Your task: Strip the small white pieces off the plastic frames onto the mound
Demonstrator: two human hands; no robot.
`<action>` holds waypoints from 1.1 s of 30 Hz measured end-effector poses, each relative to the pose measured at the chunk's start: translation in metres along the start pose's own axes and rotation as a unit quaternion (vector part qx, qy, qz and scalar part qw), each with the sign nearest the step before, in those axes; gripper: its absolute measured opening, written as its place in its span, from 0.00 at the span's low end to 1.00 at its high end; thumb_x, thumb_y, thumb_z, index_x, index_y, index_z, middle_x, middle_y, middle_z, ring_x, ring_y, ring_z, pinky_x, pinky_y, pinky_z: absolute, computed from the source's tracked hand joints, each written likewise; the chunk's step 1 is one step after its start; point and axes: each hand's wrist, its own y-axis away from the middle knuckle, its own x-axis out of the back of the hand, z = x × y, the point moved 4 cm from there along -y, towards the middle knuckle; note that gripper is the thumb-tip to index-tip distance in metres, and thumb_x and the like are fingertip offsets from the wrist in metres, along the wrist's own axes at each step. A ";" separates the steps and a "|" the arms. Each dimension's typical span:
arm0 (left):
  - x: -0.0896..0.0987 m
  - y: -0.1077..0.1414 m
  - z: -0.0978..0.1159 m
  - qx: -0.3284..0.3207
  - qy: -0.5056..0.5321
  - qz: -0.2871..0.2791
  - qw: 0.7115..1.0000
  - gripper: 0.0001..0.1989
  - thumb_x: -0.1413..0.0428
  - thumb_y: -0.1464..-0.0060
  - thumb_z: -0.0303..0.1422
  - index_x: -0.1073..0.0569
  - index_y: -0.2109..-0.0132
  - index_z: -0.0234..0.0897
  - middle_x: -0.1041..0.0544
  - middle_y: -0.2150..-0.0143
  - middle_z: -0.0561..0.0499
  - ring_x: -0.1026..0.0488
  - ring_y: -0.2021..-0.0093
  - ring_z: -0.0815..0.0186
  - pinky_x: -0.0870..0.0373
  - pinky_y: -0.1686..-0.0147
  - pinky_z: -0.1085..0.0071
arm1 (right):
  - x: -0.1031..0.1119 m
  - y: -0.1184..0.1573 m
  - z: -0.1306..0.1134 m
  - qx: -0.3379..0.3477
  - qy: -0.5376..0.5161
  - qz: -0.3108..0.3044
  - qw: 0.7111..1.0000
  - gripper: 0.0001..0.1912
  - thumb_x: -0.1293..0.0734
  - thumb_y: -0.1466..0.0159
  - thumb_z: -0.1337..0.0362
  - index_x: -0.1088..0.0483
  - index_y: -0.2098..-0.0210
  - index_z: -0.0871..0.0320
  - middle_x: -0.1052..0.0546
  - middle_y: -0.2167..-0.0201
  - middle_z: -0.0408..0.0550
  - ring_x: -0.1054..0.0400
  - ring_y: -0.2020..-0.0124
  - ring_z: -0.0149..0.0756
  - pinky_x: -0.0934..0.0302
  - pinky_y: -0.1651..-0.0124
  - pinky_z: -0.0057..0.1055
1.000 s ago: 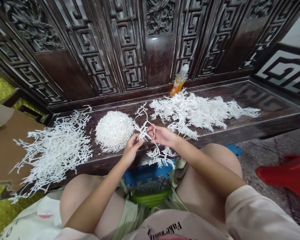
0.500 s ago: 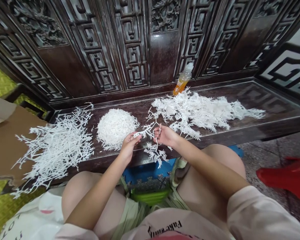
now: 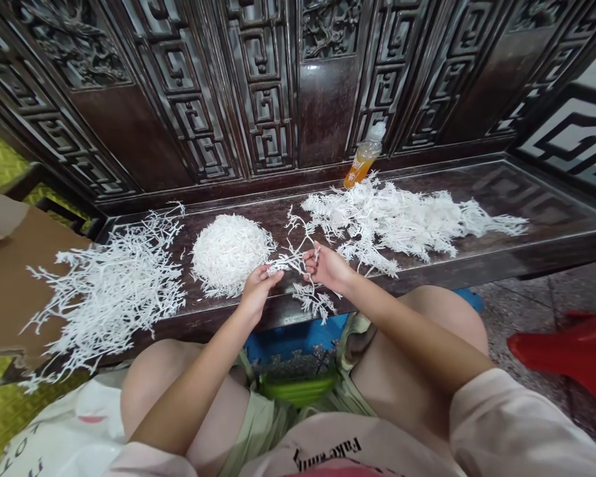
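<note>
A white branching plastic sprig is held between my two hands, above the front edge of the dark wooden bench. My left hand pinches its left end, thumb on top. My right hand has its fingers closed round a stem on the right side. A feathery part of the sprig hangs below my right hand, over the bench edge. Just left of the hands lies a rounded heap of small white pieces. To the right spreads a pile of feathery white sprigs.
A pile of barer white branches lies at the left, partly over brown cardboard. Behind the right pile stands an orange drink bottle against the carved backrest. A red plastic object is on the floor at right.
The sprig has turned slightly, its upper twigs shifting left and its hanging part rising a little. Several tips on its upper part look barer now. Both hands stay nearly in place.
</note>
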 end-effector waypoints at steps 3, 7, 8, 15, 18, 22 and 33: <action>-0.001 0.000 0.000 -0.009 0.004 -0.007 1.000 0.24 0.37 0.70 0.32 0.35 0.62 0.35 0.28 0.68 0.52 0.31 0.67 0.70 0.39 0.63 0.71 | 0.002 -0.001 0.002 -0.017 -0.049 0.016 0.999 0.16 0.49 0.38 0.58 0.43 0.77 0.59 0.47 0.87 0.38 0.52 0.85 0.25 0.45 0.76 0.28; -0.001 0.004 -0.008 0.066 0.046 0.000 0.997 0.26 0.37 0.68 0.32 0.35 0.57 0.38 0.29 0.59 0.48 0.31 0.63 0.69 0.38 0.61 0.70 | 0.005 -0.004 0.007 -0.054 -0.133 0.049 0.988 0.12 0.50 0.38 0.65 0.47 0.78 0.59 0.48 0.88 0.37 0.55 0.86 0.23 0.50 0.81 0.23; -0.003 0.006 -0.011 0.096 0.051 -0.013 0.994 0.24 0.38 0.66 0.33 0.34 0.58 0.38 0.29 0.59 0.47 0.31 0.64 0.69 0.37 0.61 0.70 | 0.005 -0.004 0.008 -0.060 -0.144 0.053 0.986 0.12 0.51 0.38 0.67 0.47 0.78 0.59 0.48 0.87 0.37 0.55 0.87 0.23 0.50 0.81 0.22; -0.021 0.018 -0.011 0.079 -0.026 -0.137 0.987 0.16 0.42 0.59 0.38 0.29 0.61 0.38 0.27 0.63 0.49 0.32 0.66 0.70 0.40 0.64 0.72 | -0.001 -0.002 0.020 -0.148 -0.155 0.016 0.977 0.12 0.51 0.38 0.67 0.48 0.77 0.59 0.52 0.88 0.35 0.56 0.87 0.21 0.52 0.84 0.18; -0.023 0.020 -0.005 0.040 -0.053 -0.129 0.989 0.18 0.43 0.59 0.39 0.29 0.58 0.39 0.27 0.65 0.51 0.33 0.66 0.70 0.41 0.64 0.72 | -0.001 -0.003 0.027 -0.164 -0.158 0.012 0.974 0.12 0.51 0.37 0.67 0.48 0.77 0.59 0.52 0.88 0.35 0.56 0.87 0.21 0.53 0.85 0.17; -0.022 0.020 0.000 -0.035 -0.047 -0.082 0.995 0.17 0.41 0.62 0.36 0.31 0.61 0.38 0.33 0.74 0.56 0.36 0.70 0.73 0.42 0.65 0.75 | -0.001 -0.005 0.037 -0.166 -0.144 0.020 0.975 0.12 0.52 0.38 0.68 0.47 0.77 0.60 0.50 0.88 0.36 0.55 0.88 0.21 0.51 0.84 0.18; -0.024 0.024 -0.001 -0.121 -0.117 -0.059 0.984 0.15 0.43 0.59 0.38 0.31 0.64 0.36 0.30 0.68 0.52 0.35 0.67 0.69 0.39 0.65 0.73 | -0.004 -0.005 0.060 -0.168 -0.131 -0.032 0.977 0.10 0.48 0.41 0.69 0.40 0.75 0.62 0.43 0.89 0.38 0.52 0.88 0.23 0.49 0.81 0.22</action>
